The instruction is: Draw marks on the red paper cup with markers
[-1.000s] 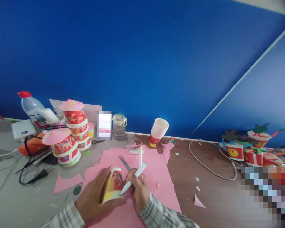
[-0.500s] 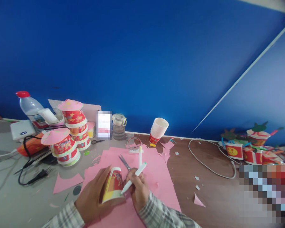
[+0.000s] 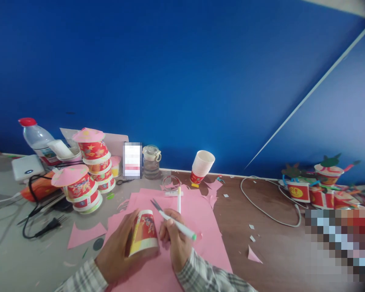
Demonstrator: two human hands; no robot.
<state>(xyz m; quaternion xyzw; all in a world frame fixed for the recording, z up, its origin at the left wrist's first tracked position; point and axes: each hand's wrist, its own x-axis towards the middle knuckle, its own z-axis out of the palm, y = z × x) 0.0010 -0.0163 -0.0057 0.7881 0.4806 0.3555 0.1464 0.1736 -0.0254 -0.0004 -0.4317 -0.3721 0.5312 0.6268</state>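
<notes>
Head view: gripping a tilted paper cup (image 3: 145, 232) in the left hand (image 3: 117, 248) over pink paper (image 3: 207, 237), pinching a marker (image 3: 183, 228) in the right hand (image 3: 177, 243) — could dent the cup by squeezing, or knock nearby scissors (image 3: 155, 204) by swinging wide.

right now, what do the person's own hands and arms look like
The left hand and right hand are bare, without gloves. The left sleeve and right sleeve are long and plaid, whitish and grey with darker lines.

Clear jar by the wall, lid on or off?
On: the pale lid sits over the mouth of the jar.
</notes>
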